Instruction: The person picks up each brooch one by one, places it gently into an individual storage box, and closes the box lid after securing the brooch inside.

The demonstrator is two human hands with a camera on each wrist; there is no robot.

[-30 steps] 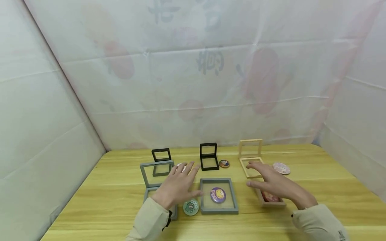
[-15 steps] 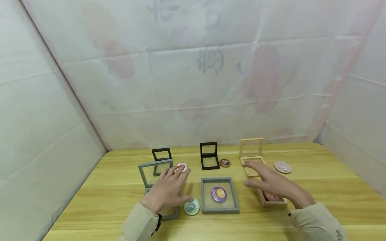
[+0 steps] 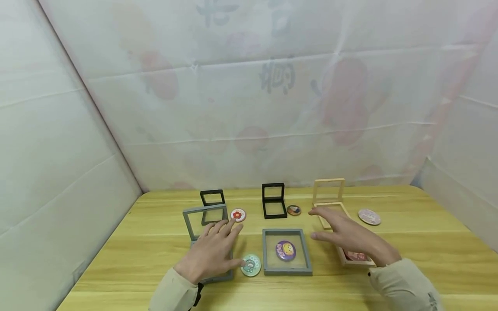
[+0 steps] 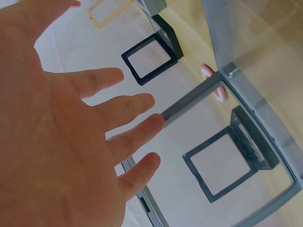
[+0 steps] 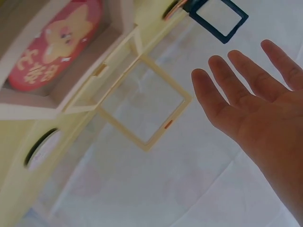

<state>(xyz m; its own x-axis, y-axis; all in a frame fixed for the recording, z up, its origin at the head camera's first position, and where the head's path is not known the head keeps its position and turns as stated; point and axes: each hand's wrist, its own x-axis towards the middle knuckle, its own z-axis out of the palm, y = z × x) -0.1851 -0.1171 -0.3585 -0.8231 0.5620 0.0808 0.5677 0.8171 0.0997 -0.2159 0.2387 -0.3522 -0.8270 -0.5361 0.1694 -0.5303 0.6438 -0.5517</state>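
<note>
My left hand (image 3: 212, 250), palm down with fingers spread, hovers over the opened grey display frame (image 3: 205, 208) at the left and holds nothing. Its thumb overlaps the edge of a green badge (image 3: 251, 265) in the head view. My right hand (image 3: 346, 233) is held above the pink frame (image 3: 359, 264), fingers extended, nothing in them. A red badge with a star figure (image 5: 59, 45) lies inside that pink frame in the right wrist view. Between the hands lies a flat grey frame (image 3: 287, 272) with a purple badge (image 3: 285, 250) on its clear film.
Behind stand two opened black frames (image 3: 273, 199) (image 3: 212, 198) and an opened cream frame (image 3: 328, 180). Beside them lie a red flower badge (image 3: 238, 214), a dark round badge (image 3: 294, 210) and a pale pink badge (image 3: 369, 217). White cloth walls (image 3: 249, 108) enclose the table.
My left hand has drawn back toward the left and nearer me, uncovering the red flower badge. The right hand has shifted slightly leftward. The view has turned a little; the frames and badges stay put.
</note>
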